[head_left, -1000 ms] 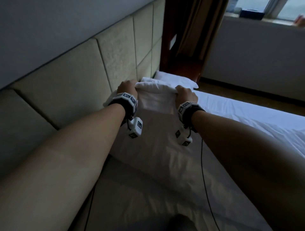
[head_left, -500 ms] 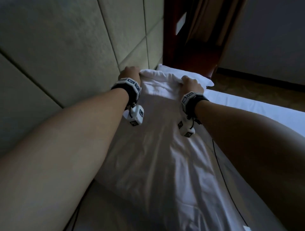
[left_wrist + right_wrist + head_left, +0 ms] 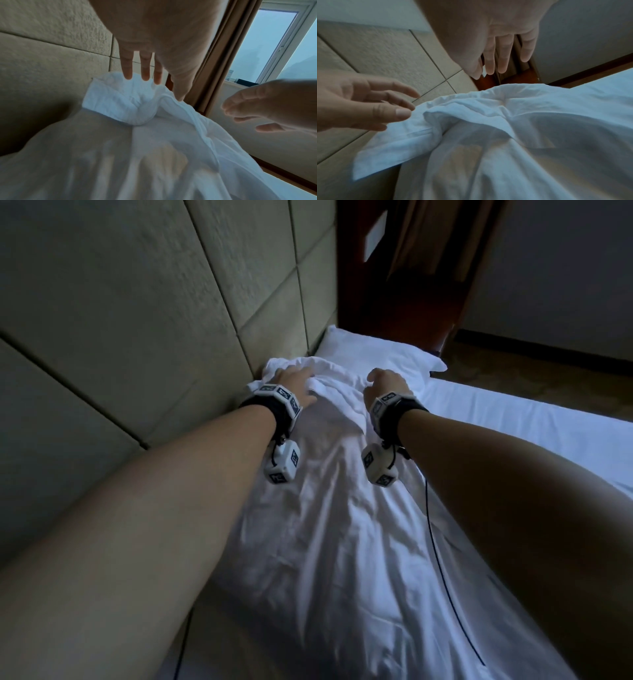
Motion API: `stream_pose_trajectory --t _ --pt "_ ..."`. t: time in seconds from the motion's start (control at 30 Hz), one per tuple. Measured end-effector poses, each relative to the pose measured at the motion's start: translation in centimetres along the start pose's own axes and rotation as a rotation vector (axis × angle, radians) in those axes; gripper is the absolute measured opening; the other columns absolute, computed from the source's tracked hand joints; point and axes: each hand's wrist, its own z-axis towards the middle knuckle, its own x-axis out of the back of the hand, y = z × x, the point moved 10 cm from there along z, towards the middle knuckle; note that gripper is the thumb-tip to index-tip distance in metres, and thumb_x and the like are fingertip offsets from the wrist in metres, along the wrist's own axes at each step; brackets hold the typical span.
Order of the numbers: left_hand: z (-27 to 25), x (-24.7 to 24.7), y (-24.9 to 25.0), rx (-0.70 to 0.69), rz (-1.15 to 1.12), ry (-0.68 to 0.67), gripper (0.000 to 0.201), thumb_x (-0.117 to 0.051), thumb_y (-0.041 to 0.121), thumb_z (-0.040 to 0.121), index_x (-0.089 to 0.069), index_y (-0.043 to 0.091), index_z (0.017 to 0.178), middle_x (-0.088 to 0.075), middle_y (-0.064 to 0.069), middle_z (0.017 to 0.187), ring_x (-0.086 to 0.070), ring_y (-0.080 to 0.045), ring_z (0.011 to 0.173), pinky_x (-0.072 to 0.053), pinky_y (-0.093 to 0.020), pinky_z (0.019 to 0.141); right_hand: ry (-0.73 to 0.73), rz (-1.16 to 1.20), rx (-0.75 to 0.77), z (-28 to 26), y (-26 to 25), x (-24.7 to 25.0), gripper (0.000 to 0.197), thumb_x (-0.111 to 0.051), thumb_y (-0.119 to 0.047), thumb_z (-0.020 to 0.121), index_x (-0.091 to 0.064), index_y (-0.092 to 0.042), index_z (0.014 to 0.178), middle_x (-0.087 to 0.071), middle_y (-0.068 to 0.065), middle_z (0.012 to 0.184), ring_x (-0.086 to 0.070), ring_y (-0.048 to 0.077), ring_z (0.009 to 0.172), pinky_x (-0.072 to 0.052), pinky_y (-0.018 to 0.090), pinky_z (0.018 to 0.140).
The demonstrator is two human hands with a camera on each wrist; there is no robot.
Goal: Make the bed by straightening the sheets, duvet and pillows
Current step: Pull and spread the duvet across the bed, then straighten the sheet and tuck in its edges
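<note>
From the head view, both bare forearms reach out over a rumpled white duvet (image 3: 329,525) that runs along the bed beside the padded headboard (image 3: 144,313). The left hand (image 3: 291,383) lies over the duvet's bunched top edge close to the headboard, thumb out to the side, gripping nothing. The right hand (image 3: 385,383) hovers a little to the right of it, fingers loosely curled, with no cloth caught in them. Just beyond the bunched edge sits a white pillow (image 3: 373,352), and a smooth white sheet (image 3: 520,419) stretches away on the right. Each wrist wears a black band with a white marker cube hanging below it. The left wrist view shows the left hand (image 3: 154,40) with straight fingers (image 3: 127,65), their tips at or just above the duvet (image 3: 123,105) fold (contact is hard to judge here); the right hand (image 3: 267,106) appears at the right, relaxed and clear of the cloth. The right wrist view shows the right hand (image 3: 496,40) released, fingers hanging straight above the crumpled duvet (image 3: 488,115), while the left hand (image 3: 359,102) is spread at the left, its thumb just over the duvet's edge.
</note>
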Motion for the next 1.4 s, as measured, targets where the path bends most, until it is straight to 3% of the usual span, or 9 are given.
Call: stream_pose_trajectory --t 0.27,0.53,0.7,0.8,1.07,1.23,1.4 --pt "-11.3 4.3 0.2 0.003 -0.025 0.0 0.067 -0.067 0.04 0.084 -0.039 0.025 0.142 -0.043 -0.012 0.143 -0.044 -0.034 0.127 -0.04 -0.044 0.103 0.009 -0.062 0.137 -11.4 -5.6 2.9 0.033 -0.053 -0.019 0.09 -0.062 -0.015 0.122 -0.06 0.013 0.125 -0.058 0.035 0.111 -0.05 0.036 0.091" --pt "-33.0 11.1 0.6 -0.104 -0.103 0.096 0.068 -0.067 0.04 0.085 -0.038 0.019 0.143 -0.047 -0.013 0.142 -0.049 -0.034 0.124 -0.042 -0.037 0.097 0.097 -0.157 0.233 -31.6 -8.6 8.9 0.041 -0.056 -0.026 0.09 -0.057 -0.019 0.13 -0.056 0.011 0.133 -0.052 0.031 0.121 -0.043 0.034 0.095" --pt "-45.4 14.1 1.3 -0.148 -0.148 0.119 0.072 -0.068 0.04 0.085 -0.035 0.021 0.147 -0.048 -0.011 0.143 -0.049 -0.032 0.126 -0.041 -0.036 0.1 0.131 -0.238 0.239 -44.7 -8.8 12.5 0.043 -0.056 -0.029 0.092 -0.053 -0.019 0.134 -0.05 0.009 0.14 -0.045 0.028 0.13 -0.036 0.034 0.104" --pt "-50.6 16.0 3.6 -0.21 -0.186 0.116 0.072 -0.068 0.039 0.086 -0.035 0.02 0.146 -0.045 -0.009 0.146 -0.046 -0.031 0.129 -0.039 -0.035 0.103 0.12 -0.249 0.226 -51.0 -8.4 14.7 0.046 -0.058 -0.031 0.092 -0.052 -0.02 0.136 -0.05 0.009 0.139 -0.047 0.028 0.128 -0.039 0.034 0.102" --pt "-59.0 19.0 9.2 -0.254 -0.209 0.154 0.069 -0.07 0.048 0.08 -0.045 0.023 0.14 -0.051 -0.008 0.14 -0.051 -0.028 0.124 -0.042 -0.035 0.1 0.179 -0.252 0.141 -62.4 -4.6 19.9 0.049 -0.061 -0.032 0.09 -0.052 -0.02 0.136 -0.05 0.008 0.139 -0.048 0.027 0.126 -0.038 0.03 0.101" --pt "-66.1 20.2 17.0 -0.351 -0.203 0.165 0.068 -0.07 0.045 0.081 -0.045 0.023 0.14 -0.051 -0.005 0.14 -0.049 -0.026 0.126 -0.039 -0.034 0.101 0.23 -0.247 0.11 -70.5 0.5 24.7 0.048 -0.061 -0.029 0.088 -0.054 -0.021 0.134 -0.053 0.009 0.133 -0.05 0.03 0.122 -0.039 0.032 0.101" --pt "-75.6 19.6 26.6 -0.464 -0.168 0.202 0.066 -0.069 0.043 0.084 -0.046 0.02 0.14 -0.052 -0.007 0.139 -0.049 -0.025 0.127 -0.039 -0.031 0.101 0.341 -0.238 0.045 -80.3 9.0 30.3 0.042 -0.059 -0.026 0.088 -0.057 -0.015 0.128 -0.056 0.013 0.128 -0.052 0.033 0.119 -0.041 0.033 0.098"
